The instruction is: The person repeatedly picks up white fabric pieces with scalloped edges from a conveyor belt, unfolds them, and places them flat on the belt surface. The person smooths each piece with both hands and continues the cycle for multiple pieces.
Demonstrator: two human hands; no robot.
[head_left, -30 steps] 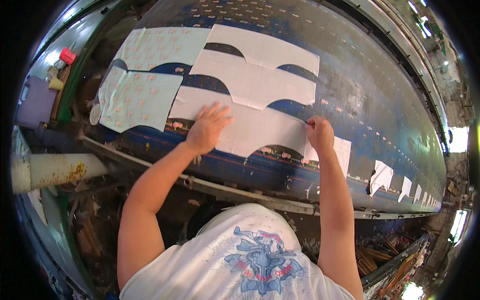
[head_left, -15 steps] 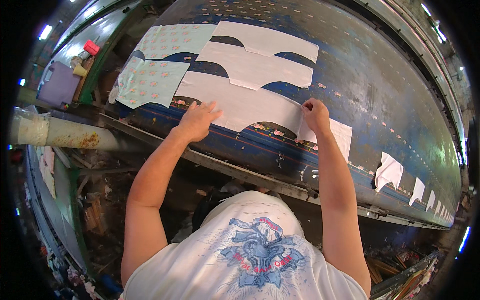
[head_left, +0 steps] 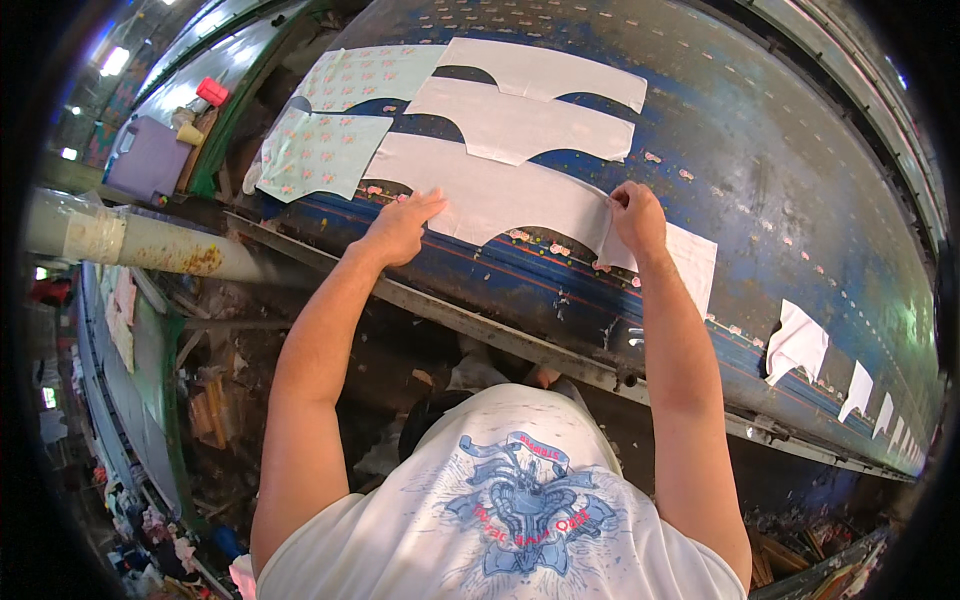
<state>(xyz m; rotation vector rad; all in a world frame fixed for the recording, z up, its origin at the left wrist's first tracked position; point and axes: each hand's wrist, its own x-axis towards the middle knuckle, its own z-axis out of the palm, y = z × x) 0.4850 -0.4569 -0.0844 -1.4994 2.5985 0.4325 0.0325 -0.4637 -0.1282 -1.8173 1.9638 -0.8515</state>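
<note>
We have the nearest white cloth [head_left: 515,185] on the worktop [head_left: 720,120], just right of the floral pieces [head_left: 335,145]. Rightward from those pieces, our left hand [head_left: 398,228] rests loosely spread at the cloth's edge; farther right, our right hand [head_left: 638,218] pinches its end. Left of them stand a red container [head_left: 212,91] and yellow cup [head_left: 189,134] — contents (from here) we cannot tell.

A white cloth panel [head_left: 520,190] — long, plain, mostly smooth — lies spread on the dark table [head_left: 770,195], close to the table's near edge. Two scooped curves, cut into the side facing that edge, flank a short projecting section.
</note>
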